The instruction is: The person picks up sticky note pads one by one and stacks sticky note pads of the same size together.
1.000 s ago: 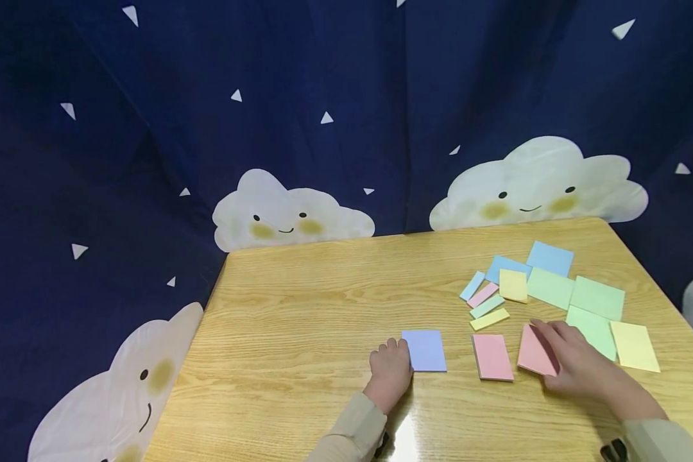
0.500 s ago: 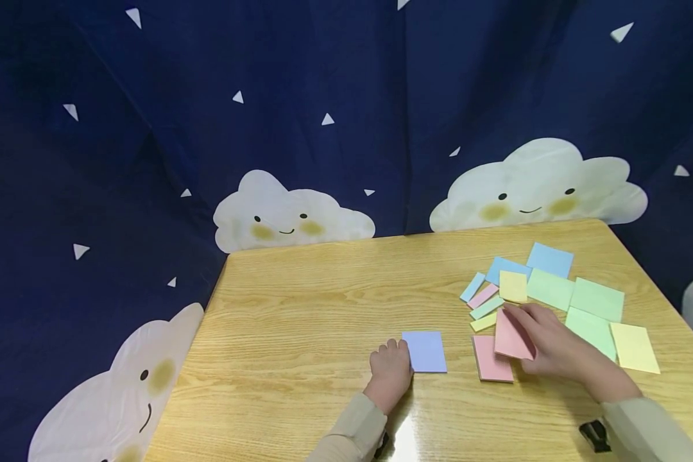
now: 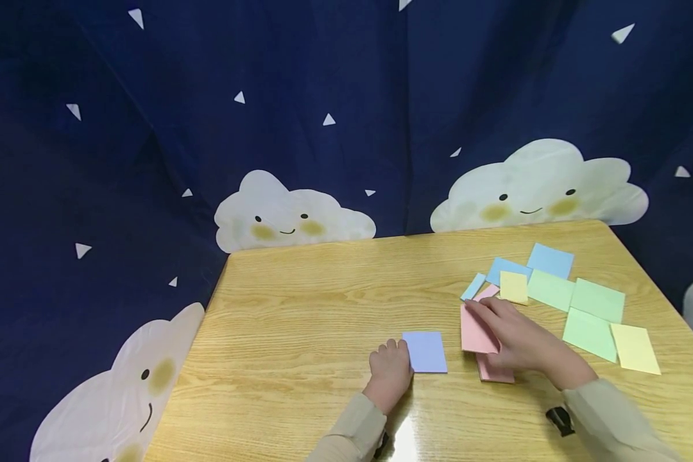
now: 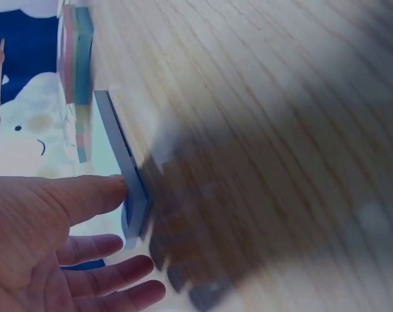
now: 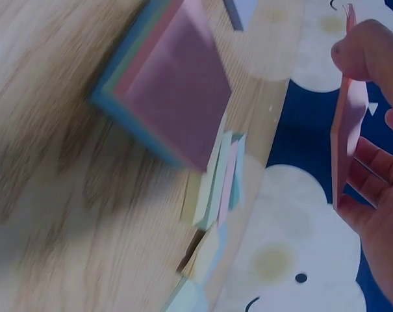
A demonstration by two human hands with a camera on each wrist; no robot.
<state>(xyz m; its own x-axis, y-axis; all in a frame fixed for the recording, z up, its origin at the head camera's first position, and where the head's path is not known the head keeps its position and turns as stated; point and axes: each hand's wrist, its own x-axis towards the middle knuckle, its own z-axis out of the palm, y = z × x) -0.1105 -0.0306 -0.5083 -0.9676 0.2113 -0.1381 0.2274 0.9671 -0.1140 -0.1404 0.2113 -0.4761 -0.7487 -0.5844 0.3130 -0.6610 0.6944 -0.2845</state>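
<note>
A thin pink sticky note pad (image 3: pixel 476 330) is pinched in my right hand (image 3: pixel 520 337), thumb on the near side and fingertips on the far edge. It is raised off the table and partly overlaps a second pad, a pink-topped sticky note stack (image 3: pixel 496 373) lying flat. Blue and green layers show along that stack's edge (image 5: pixel 151 97) in the right wrist view. To the left, a lavender sticky note pad (image 3: pixel 426 352) lies on the table, its left edge held by my left hand (image 3: pixel 390 371). The left wrist view shows the left thumb (image 4: pixel 105 192) against the pad's edge.
Beyond the right hand lie blue notes (image 3: pixel 550 260), green notes (image 3: pixel 597 299), a small yellow pad (image 3: pixel 514 287) and a larger yellow note (image 3: pixel 635 348). Narrow strips, one blue (image 3: pixel 473 287) and one pink (image 3: pixel 487 293), sit behind the raised pad. A dark-blue curtain (image 3: pixel 323 64) stands behind the table.
My right hand has lifted the thin pink pad off the table and carried it left, past the pink-topped stack and over the strips. The left hand and lavender pad stay put.
</note>
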